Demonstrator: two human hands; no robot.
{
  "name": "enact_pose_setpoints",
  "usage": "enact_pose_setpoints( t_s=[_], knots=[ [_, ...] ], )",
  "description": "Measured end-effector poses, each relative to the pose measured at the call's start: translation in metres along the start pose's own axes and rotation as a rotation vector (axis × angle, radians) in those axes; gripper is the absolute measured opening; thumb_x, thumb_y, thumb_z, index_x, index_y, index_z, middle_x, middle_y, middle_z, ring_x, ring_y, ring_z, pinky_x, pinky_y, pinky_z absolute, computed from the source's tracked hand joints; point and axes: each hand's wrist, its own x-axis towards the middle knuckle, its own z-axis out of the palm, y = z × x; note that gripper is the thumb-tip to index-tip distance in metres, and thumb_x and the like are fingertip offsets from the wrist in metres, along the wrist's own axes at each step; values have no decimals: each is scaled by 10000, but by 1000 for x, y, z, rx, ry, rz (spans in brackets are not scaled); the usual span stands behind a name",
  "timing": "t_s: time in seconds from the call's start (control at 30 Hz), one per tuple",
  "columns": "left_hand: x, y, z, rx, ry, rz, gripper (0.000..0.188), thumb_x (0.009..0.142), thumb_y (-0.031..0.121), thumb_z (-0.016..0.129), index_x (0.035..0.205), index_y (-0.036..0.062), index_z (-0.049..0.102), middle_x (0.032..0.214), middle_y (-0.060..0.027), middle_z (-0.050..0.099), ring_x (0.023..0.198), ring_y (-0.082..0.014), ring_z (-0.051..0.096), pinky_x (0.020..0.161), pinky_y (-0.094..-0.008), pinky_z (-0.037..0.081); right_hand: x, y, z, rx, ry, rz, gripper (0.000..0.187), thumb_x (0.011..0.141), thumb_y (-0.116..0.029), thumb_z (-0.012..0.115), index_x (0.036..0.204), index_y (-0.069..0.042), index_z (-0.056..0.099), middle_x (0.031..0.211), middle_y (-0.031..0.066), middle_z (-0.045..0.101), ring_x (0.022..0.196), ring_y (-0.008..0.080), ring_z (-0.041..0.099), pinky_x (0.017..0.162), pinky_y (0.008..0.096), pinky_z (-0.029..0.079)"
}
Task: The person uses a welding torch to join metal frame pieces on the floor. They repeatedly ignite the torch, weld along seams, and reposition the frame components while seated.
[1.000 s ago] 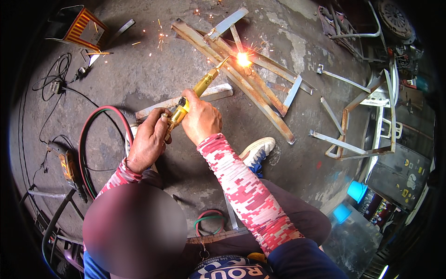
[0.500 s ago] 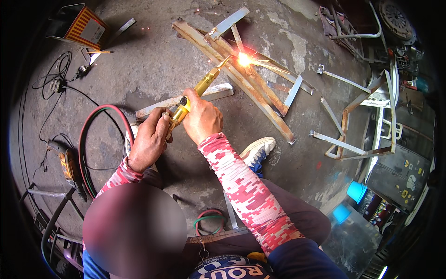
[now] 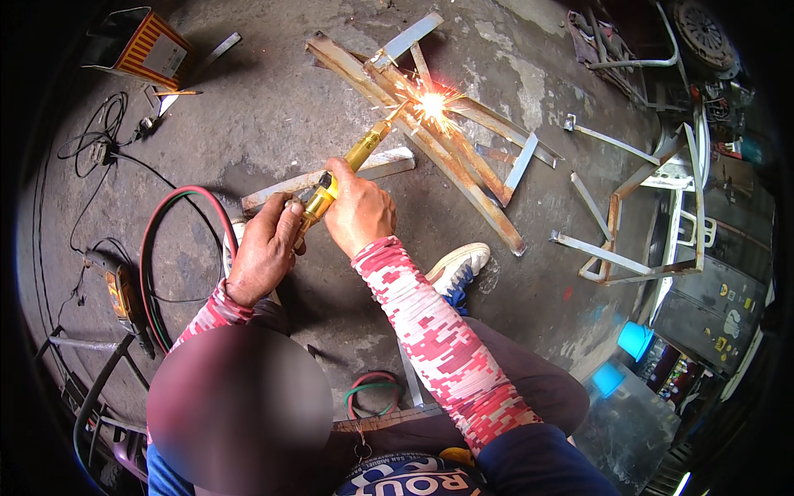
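Note:
A yellow cutting torch (image 3: 361,155) slants up and to the right between my hands. My right hand (image 3: 361,208) is wrapped round its body. Behind it, my left hand (image 3: 266,248) grips the torch's rear end with the thumb on top. The torch tip sits close to a rusty angle iron (image 3: 451,142), where a bright glow (image 3: 432,106) throws sparks all round. Glare hides the exact spot of contact. Alongside lies a longer rusty steel bar (image 3: 463,198), with a short grey flat bar (image 3: 411,40) resting across the far end.
Red and green hoses (image 3: 151,248) loop at my left. A power drill (image 3: 122,293) and black cords (image 3: 101,136) lie farther left, below a striped tin (image 3: 153,51). A welded metal frame (image 3: 616,215) stands at the right, near a blue cup (image 3: 635,340). My shoe (image 3: 459,269) is beside the bars.
Sparks now burst in every direction; before, they streaked mainly to the right. Both hands and the torch have hardly moved.

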Motion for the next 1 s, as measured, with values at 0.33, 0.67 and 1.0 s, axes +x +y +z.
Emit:
enact_pose_setpoints(
  t_s=[0.33, 0.67, 1.0],
  knots=[
    [-1, 0, -3, 11, -35, 37, 331, 1129, 328, 412, 1302, 76, 538, 771, -25, 602, 560, -62, 522, 488, -221, 413, -1, 0, 1, 8, 5, 17, 417, 875, -76, 624, 1279, -176, 596, 916, 223, 737, 908, 450, 717, 796, 558, 534],
    [1, -3, -1, 11, -18, 49, 317, 1129, 332, 402, 1284, 94, 542, 755, -16, 594, 550, -58, 507, 488, -215, 402, 0, 1, 1, -1, 2, 6, 400, 883, -83, 625, 1270, -178, 593, 888, 226, 732, 878, 458, 714, 768, 567, 532],
    [1, -3, -2, 11, -25, 27, 317, 1128, 337, 399, 1279, 97, 541, 746, -11, 595, 543, -52, 500, 489, -215, 399, 0, 1, 2, -1, 25, -21, 413, 891, -77, 615, 1293, -168, 590, 911, 232, 735, 897, 457, 715, 780, 567, 536]
  ],
)
